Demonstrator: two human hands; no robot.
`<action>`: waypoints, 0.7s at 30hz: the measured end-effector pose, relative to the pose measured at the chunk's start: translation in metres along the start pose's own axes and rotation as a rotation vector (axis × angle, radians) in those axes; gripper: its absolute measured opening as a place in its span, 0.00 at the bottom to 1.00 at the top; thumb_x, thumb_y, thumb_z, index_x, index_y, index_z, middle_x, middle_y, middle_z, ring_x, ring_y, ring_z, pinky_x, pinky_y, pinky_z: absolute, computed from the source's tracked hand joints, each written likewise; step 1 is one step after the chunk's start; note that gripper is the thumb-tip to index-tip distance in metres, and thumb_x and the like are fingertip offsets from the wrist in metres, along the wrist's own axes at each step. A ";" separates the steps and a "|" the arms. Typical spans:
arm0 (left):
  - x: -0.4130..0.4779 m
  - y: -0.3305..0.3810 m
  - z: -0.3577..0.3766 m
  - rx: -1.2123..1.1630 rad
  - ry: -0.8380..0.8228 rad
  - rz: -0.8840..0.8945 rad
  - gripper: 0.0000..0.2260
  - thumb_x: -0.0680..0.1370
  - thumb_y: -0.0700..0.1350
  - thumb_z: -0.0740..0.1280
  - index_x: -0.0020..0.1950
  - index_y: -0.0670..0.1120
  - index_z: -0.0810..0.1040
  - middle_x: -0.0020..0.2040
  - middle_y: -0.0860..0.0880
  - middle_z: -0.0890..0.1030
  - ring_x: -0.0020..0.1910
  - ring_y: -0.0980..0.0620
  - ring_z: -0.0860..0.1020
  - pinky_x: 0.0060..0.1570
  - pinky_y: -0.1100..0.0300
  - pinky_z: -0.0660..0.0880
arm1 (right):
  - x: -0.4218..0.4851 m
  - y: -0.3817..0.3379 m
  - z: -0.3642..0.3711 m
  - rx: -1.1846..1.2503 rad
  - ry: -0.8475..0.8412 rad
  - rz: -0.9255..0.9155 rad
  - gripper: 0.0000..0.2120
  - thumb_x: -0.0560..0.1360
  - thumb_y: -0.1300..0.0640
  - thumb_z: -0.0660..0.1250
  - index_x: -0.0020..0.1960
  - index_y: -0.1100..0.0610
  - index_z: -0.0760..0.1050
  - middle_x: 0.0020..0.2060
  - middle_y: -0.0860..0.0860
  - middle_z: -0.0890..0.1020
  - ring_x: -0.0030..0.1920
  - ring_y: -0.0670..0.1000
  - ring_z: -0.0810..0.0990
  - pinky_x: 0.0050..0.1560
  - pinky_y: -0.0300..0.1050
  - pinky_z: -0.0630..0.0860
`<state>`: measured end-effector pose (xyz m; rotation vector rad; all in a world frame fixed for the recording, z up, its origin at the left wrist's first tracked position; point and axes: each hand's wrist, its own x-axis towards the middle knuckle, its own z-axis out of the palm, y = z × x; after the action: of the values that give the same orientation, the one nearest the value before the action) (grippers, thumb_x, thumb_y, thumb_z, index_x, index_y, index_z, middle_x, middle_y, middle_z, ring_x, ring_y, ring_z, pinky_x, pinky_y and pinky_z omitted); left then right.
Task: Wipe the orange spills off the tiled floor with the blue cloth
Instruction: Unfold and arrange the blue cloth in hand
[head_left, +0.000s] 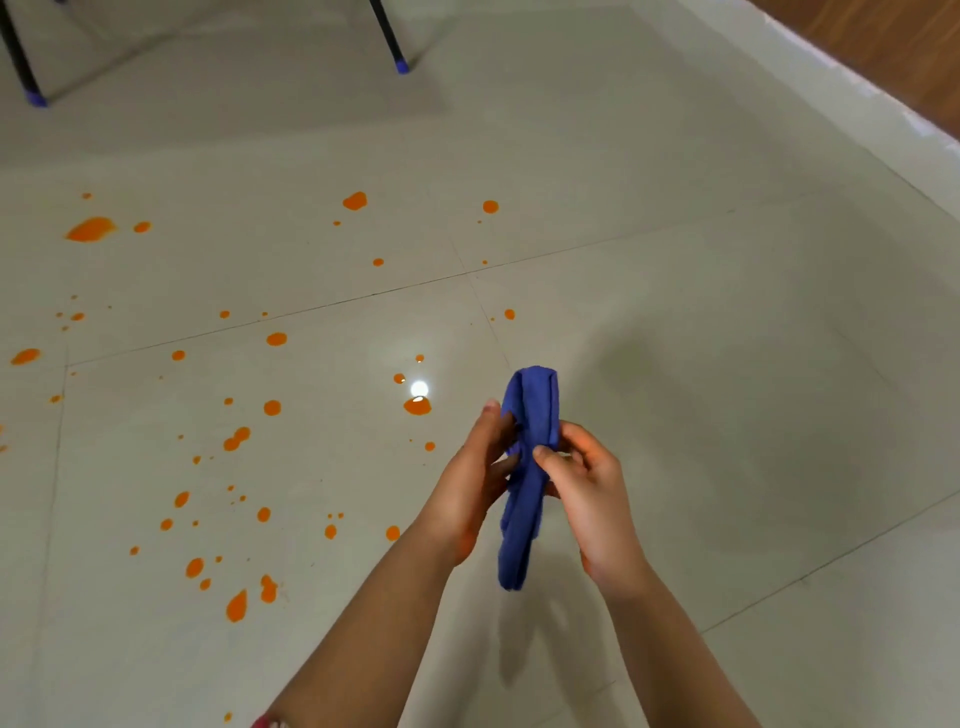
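Observation:
A blue cloth (530, 467), folded into a long strip, hangs above the floor between my two hands. My left hand (470, 483) holds it from the left with fingers on its middle. My right hand (587, 483) pinches it from the right with thumb and fingers curled round it. Several orange spills (417, 406) dot the pale tiled floor (701, 338), spread over the left and middle, with a larger puddle (91, 229) at the far left. The cloth is off the floor and casts a shadow below it.
Two black chair legs with blue feet (401, 66) (36, 98) stand at the top left. A white skirting (857, 88) with a wooden surface (893, 47) behind it runs along the top right. A bright light reflection (419, 388) glares on the tile.

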<state>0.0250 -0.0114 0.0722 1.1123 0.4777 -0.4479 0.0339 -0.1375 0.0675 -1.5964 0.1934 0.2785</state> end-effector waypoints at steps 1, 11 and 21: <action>-0.004 0.004 0.000 0.015 0.004 0.014 0.19 0.79 0.62 0.56 0.61 0.54 0.79 0.58 0.54 0.82 0.58 0.54 0.80 0.61 0.56 0.74 | -0.005 0.000 0.005 -0.027 0.004 -0.027 0.09 0.77 0.64 0.65 0.54 0.55 0.80 0.41 0.53 0.85 0.43 0.56 0.84 0.47 0.49 0.81; -0.029 0.021 -0.011 -0.036 0.125 0.058 0.12 0.76 0.45 0.70 0.56 0.42 0.75 0.46 0.44 0.83 0.45 0.47 0.83 0.49 0.50 0.79 | -0.016 -0.009 0.020 -0.103 -0.108 -0.091 0.03 0.79 0.57 0.64 0.50 0.55 0.76 0.47 0.53 0.81 0.46 0.48 0.80 0.47 0.37 0.75; -0.036 0.095 -0.042 0.850 0.254 0.219 0.19 0.71 0.58 0.72 0.54 0.48 0.74 0.53 0.50 0.79 0.48 0.55 0.78 0.41 0.65 0.73 | 0.001 -0.063 0.005 0.031 -0.110 -0.050 0.06 0.78 0.64 0.62 0.48 0.60 0.78 0.43 0.54 0.81 0.45 0.52 0.79 0.49 0.48 0.74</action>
<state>0.0433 0.0661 0.1472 2.0373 0.3805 -0.3160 0.0529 -0.1293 0.1269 -1.5484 0.0729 0.3225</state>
